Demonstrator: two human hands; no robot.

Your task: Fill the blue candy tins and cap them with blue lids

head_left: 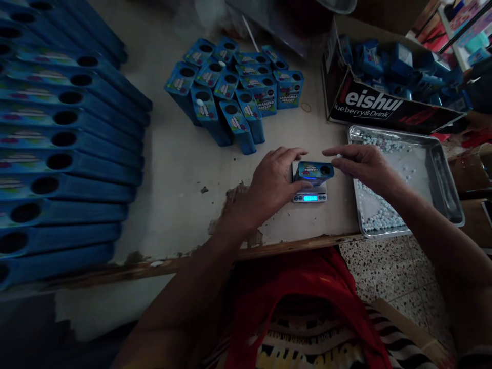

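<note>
On a small digital scale (309,198) with a lit blue display stands a blue candy box (313,169) with a dark round hole in its top. My left hand (273,179) curves around the box's left side, index finger and thumb spread apart. The thumb overlaps the box's lower front; whether it presses on it I cannot tell. Just right of the hole, my right hand (363,163) pinches a small white candy (339,156) between thumb and index finger. Below its wrist lies a metal tray (434,179) with many loose white candies (384,218).
A cluster of similar blue boxes (230,84) stands behind the scale, with white candies on a couple of tops. Long rows of blue boxes (73,138) fill the left side. A black carton (384,107) of blue boxes sits at the back right. The table's worn edge (184,264) runs in front.
</note>
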